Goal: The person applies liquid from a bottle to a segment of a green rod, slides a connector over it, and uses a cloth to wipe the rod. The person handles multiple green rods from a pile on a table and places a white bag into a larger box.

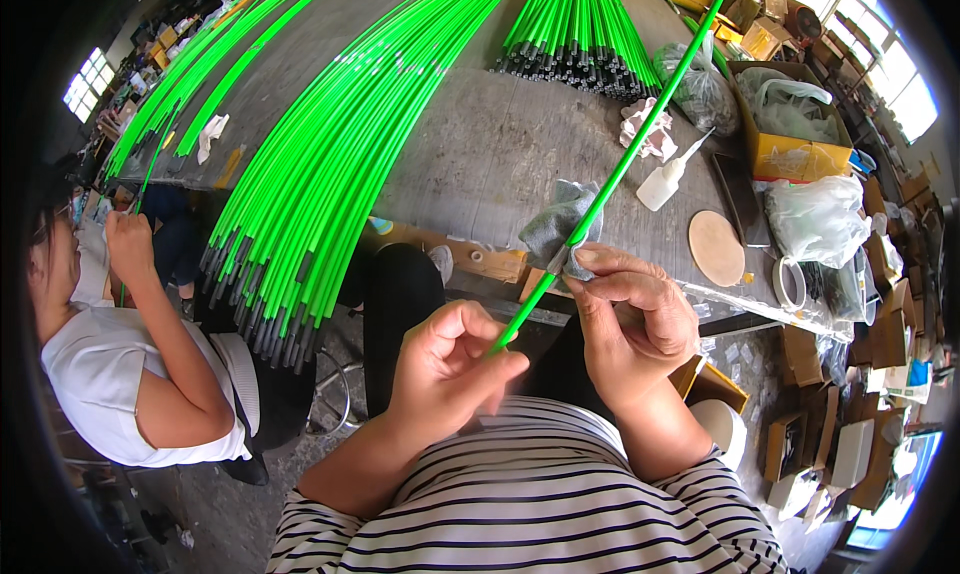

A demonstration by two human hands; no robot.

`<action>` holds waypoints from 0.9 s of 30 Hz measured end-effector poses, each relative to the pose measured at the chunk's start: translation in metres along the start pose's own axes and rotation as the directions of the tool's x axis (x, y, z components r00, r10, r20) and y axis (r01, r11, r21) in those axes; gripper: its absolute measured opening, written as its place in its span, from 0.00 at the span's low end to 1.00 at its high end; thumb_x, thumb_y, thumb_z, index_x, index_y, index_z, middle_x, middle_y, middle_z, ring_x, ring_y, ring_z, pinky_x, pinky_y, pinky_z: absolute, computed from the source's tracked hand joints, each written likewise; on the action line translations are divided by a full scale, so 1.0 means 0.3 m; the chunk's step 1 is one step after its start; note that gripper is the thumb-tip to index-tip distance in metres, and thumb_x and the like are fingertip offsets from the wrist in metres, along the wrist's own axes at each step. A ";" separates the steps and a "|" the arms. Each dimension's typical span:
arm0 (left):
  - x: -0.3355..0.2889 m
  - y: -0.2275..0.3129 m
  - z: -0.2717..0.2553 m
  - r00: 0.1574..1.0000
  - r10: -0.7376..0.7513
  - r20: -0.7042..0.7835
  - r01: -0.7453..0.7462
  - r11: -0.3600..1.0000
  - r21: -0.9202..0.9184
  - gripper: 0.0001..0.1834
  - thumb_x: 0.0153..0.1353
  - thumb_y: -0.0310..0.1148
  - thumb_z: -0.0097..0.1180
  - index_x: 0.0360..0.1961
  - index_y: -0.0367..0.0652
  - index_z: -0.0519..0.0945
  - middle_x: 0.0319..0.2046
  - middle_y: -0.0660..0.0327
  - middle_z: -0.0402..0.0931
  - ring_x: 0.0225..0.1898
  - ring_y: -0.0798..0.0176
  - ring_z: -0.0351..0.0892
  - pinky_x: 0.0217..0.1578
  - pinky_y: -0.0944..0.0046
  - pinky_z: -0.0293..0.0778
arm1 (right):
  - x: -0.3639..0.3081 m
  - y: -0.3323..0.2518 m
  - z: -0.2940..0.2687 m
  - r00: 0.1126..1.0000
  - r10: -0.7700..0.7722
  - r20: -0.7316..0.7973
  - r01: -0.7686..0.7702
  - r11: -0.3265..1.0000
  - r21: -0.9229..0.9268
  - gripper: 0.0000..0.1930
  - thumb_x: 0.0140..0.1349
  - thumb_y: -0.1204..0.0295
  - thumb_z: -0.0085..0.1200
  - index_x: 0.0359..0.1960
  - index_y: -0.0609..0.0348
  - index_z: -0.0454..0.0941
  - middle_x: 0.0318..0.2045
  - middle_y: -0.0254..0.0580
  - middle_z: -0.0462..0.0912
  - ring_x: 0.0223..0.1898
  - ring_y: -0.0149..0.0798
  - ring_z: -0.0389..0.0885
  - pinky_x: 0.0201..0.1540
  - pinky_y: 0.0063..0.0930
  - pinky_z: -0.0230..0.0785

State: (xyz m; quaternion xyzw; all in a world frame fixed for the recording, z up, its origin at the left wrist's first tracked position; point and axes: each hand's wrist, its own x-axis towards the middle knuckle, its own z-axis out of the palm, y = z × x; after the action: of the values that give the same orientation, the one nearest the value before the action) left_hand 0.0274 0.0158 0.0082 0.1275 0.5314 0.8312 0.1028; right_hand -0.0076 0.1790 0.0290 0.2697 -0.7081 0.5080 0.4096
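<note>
A thin, bright green rod (655, 124) runs slantwise from the upper right down to my lap. My left hand (445, 369) is closed round its lower end, thumb and fingers pinching it. Higher up, a short silvery stretch (552, 264) interrupts the green. Beside that stretch my right hand (640, 319) pinches a grey cloth (562, 219) between thumb and forefinger. The cloth lies against the rod at the table's near edge, partly hidden behind it.
On the worn table (480, 144) lie a large spread of green rods (350, 124) with black ends and another bundle (580, 24). To the right are a white squeeze bottle (660, 186), crumpled tissue (647, 131), a round disc (716, 247) and a yellow box (795, 154). A co-worker (140, 374) sits at left.
</note>
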 end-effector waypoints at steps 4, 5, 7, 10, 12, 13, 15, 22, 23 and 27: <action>0.011 0.010 -0.028 0.994 -0.052 0.094 0.053 0.999 -0.010 0.07 0.59 0.29 0.50 0.32 0.34 0.70 0.15 0.62 0.64 0.12 0.70 0.66 0.08 0.72 0.62 | -0.005 0.008 0.006 1.000 -0.009 -0.027 0.011 0.997 0.076 0.09 0.42 0.88 0.56 0.25 0.65 0.73 0.30 0.48 0.80 0.32 0.39 0.81 0.35 0.25 0.74; 0.015 0.011 -0.037 0.988 -0.097 0.123 0.111 0.988 -0.110 0.09 0.59 0.30 0.49 0.32 0.34 0.71 0.15 0.63 0.64 0.11 0.70 0.65 0.08 0.72 0.62 | -0.008 0.009 0.006 1.000 -0.008 -0.030 0.011 0.996 0.092 0.09 0.41 0.88 0.56 0.25 0.65 0.73 0.30 0.48 0.80 0.32 0.39 0.81 0.35 0.25 0.74; 0.021 0.011 -0.055 0.967 -0.172 0.186 0.223 0.928 -0.300 0.12 0.60 0.34 0.48 0.33 0.33 0.71 0.14 0.63 0.63 0.10 0.70 0.64 0.07 0.71 0.62 | -0.022 0.001 0.016 0.994 0.108 -0.016 -0.108 0.994 0.025 0.09 0.42 0.88 0.57 0.25 0.65 0.73 0.29 0.48 0.80 0.32 0.38 0.80 0.35 0.24 0.73; 0.030 0.009 -0.074 0.942 -0.224 0.249 0.309 0.868 -0.389 0.15 0.62 0.36 0.45 0.33 0.31 0.72 0.12 0.66 0.61 0.09 0.70 0.62 0.05 0.71 0.60 | -0.031 0.048 0.016 0.979 0.185 -0.085 -0.186 0.983 -0.004 0.09 0.42 0.88 0.57 0.24 0.65 0.73 0.29 0.47 0.80 0.32 0.36 0.80 0.35 0.24 0.72; 0.036 0.001 -0.087 0.931 -0.236 0.279 0.338 0.847 -0.411 0.15 0.63 0.37 0.44 0.33 0.31 0.72 0.12 0.67 0.61 0.09 0.71 0.62 0.05 0.71 0.59 | -0.004 0.084 0.016 0.955 0.227 -0.192 -0.220 0.974 0.056 0.09 0.42 0.88 0.58 0.24 0.64 0.74 0.29 0.45 0.80 0.33 0.33 0.79 0.37 0.23 0.70; 0.040 0.000 -0.090 0.930 -0.235 0.284 0.340 0.843 -0.417 0.15 0.63 0.37 0.44 0.33 0.31 0.72 0.11 0.67 0.60 0.09 0.71 0.61 0.05 0.72 0.58 | 0.019 0.105 0.009 0.954 0.193 -0.230 -0.196 0.981 0.010 0.09 0.42 0.89 0.57 0.24 0.64 0.74 0.29 0.44 0.80 0.34 0.32 0.78 0.38 0.24 0.70; 0.053 -0.002 -0.094 0.926 -0.232 0.297 0.346 0.835 -0.427 0.16 0.63 0.37 0.43 0.33 0.31 0.72 0.11 0.68 0.60 0.08 0.72 0.61 0.04 0.72 0.57 | 0.074 0.148 0.011 0.935 0.078 -0.347 -0.099 0.994 -0.042 0.09 0.43 0.89 0.57 0.24 0.65 0.73 0.29 0.45 0.80 0.34 0.35 0.79 0.38 0.24 0.70; 0.030 0.020 -0.127 0.954 -0.248 0.170 0.297 0.858 -0.419 0.17 0.63 0.38 0.43 0.33 0.31 0.72 0.11 0.70 0.59 0.07 0.76 0.56 0.05 0.75 0.51 | 0.131 0.293 0.113 0.936 0.168 0.309 -0.018 0.900 -0.435 0.11 0.45 0.86 0.53 0.32 0.66 0.76 0.43 0.50 0.77 0.45 0.49 0.75 0.46 0.32 0.68; 0.030 0.030 -0.118 0.957 -0.253 0.139 0.288 0.869 -0.402 0.17 0.63 0.38 0.44 0.33 0.31 0.72 0.12 0.70 0.59 0.06 0.76 0.55 0.06 0.75 0.50 | 0.095 0.289 0.116 0.920 0.205 0.333 -0.030 0.886 -0.463 0.10 0.46 0.85 0.53 0.34 0.67 0.76 0.45 0.53 0.75 0.44 0.50 0.76 0.45 0.33 0.68; 0.084 0.011 -0.131 0.938 -0.284 0.196 0.340 0.859 -0.382 0.17 0.63 0.40 0.43 0.34 0.33 0.72 0.11 0.70 0.59 0.05 0.78 0.53 0.06 0.77 0.49 | -0.013 0.239 0.090 0.932 0.271 0.241 -0.158 0.901 -0.403 0.04 0.53 0.82 0.49 0.29 0.71 0.75 0.32 0.49 0.80 0.33 0.42 0.78 0.36 0.30 0.68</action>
State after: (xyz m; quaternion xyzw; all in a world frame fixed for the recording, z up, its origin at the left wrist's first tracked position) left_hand -0.0091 -0.0116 -0.0021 0.0703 0.3504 0.8859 0.2959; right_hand -0.0710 0.1779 -0.0142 0.1773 -0.8704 0.3595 0.2858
